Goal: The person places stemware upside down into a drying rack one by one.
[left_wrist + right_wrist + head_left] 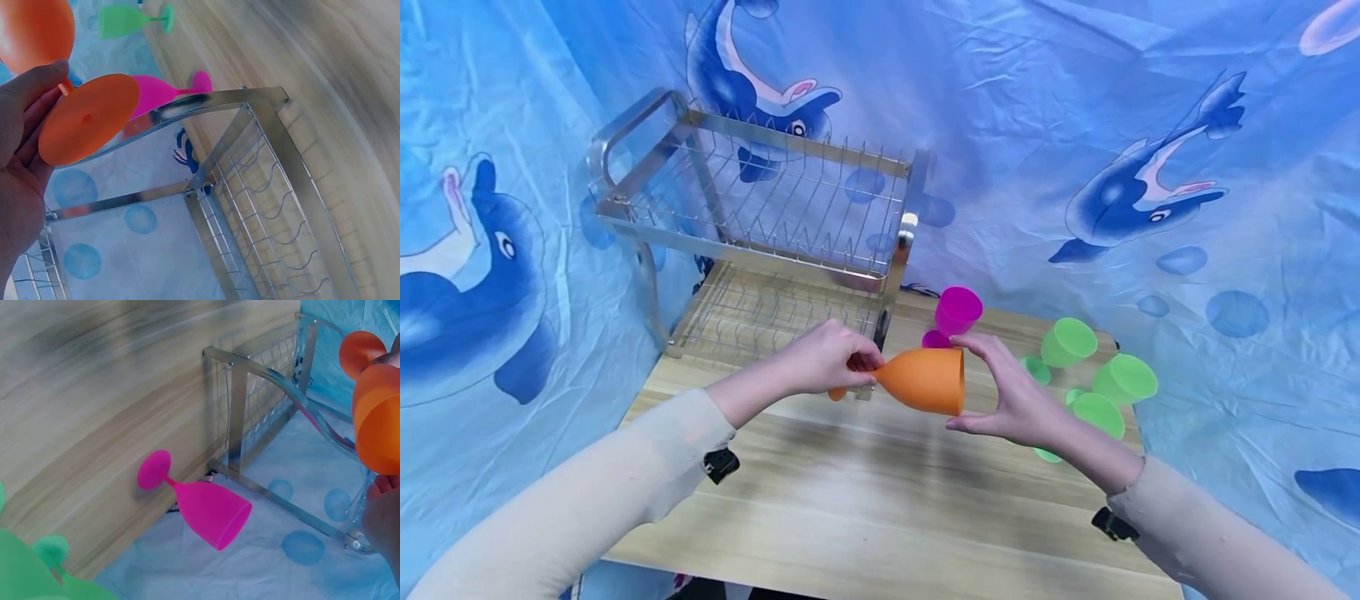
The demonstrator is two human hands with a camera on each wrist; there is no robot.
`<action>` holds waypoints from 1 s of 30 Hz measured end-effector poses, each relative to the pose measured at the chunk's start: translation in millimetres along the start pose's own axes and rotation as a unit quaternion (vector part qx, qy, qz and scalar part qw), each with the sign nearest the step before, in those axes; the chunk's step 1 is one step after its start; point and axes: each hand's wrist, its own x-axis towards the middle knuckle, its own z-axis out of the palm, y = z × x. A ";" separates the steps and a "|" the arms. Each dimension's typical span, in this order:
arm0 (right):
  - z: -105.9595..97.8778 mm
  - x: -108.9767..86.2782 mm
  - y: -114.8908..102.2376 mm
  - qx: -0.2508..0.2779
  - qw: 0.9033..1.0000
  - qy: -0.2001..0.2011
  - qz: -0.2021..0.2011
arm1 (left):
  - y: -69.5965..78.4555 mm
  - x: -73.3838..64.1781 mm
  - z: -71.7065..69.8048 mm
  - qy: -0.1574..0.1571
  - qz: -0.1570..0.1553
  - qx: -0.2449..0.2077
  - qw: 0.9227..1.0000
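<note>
An orange plastic goblet (pixel 922 381) lies sideways in the air above the table, its mouth toward the right. My left hand (pixel 831 358) pinches its stem between thumb and fingers. In the left wrist view the round orange foot (pixel 90 119) sticks out past the fingers. My right hand (pixel 1026 400) is at the goblet's mouth, thumb below and fingers above the rim, spread apart. Whether those fingertips touch the rim, I cannot tell. A magenta goblet (pixel 958 312) stands upright just behind the orange one.
A two-tier metal dish rack (pixel 760 250) stands at the back left of the wooden table (pixel 880 508). Three green goblets (pixel 1069 342) stand grouped at the right, beyond my right hand. Blue cloth (pixel 1000 150) with dolphins hangs behind the table.
</note>
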 end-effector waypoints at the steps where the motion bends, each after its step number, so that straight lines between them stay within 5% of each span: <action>1: 1.6 0.2 0.4 -0.001 1.000 0.002 -0.004 | 0.0 -0.3 -0.5 -0.003 -0.001 -0.001 1.000; 8: 15.3 -2.1 6.4 0.019 0.998 0.045 -0.038 | 1.1 -0.1 -4.3 -0.024 -0.017 0.000 1.000; 15: 18.8 -4.4 5.5 0.073 0.994 0.074 -0.034 | 2.3 1.8 -9.2 -0.009 0.013 0.011 1.000; 23: 20.6 -11.7 3.7 0.136 0.986 0.098 -0.004 | 8.4 -16.8 -15.0 0.095 0.042 0.030 0.994; 30: 22.3 -21.3 7.1 0.198 0.973 0.117 0.022 | 11.2 -47.1 -17.5 0.193 0.012 0.011 0.981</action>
